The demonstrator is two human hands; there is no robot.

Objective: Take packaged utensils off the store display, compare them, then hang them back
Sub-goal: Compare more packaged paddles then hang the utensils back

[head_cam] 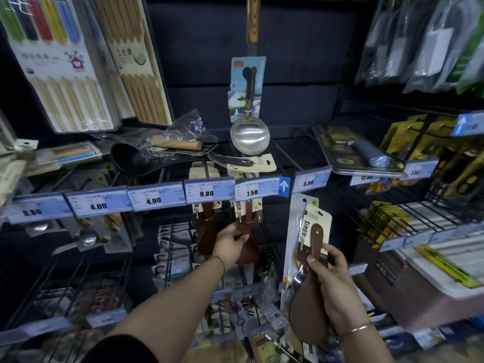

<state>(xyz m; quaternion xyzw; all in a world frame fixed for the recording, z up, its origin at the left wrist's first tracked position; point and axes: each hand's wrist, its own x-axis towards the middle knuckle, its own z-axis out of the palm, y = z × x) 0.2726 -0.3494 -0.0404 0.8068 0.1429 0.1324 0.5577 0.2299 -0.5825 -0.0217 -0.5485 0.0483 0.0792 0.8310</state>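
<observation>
2 hands are working at the display. The left hand (pixel 230 246) is reaching up, and its grip is pinching the red-brown spoon pack (pixel 246 224), which is hanging under the 7.50 price tag (pixel 252 191). Just left of that grip 1 darker spoon pack (pixel 207 231) is hanging on the next hook. The right hand (pixel 334 281) is holding 2 packs off the hooks: its grip is curling round the brown paddle pack (pixel 315 242), with 1 taller pale pack (pixel 294 231) pressed behind it. Above the left grip 1 steel ladle (pixel 250 138) is hanging on a blue card, and up to the left 1 black ladle (pixel 131 159) is lying on the wire shelf. 2 chopstick packs (pixel 60 74) are hanging far up left.

The paddle is covering most of the pale pack, so what it holds is hard to make out. The price tags are hiding the tops of both hanging spoon packs. The packs below the hands are blurring together beyond counting.
</observation>
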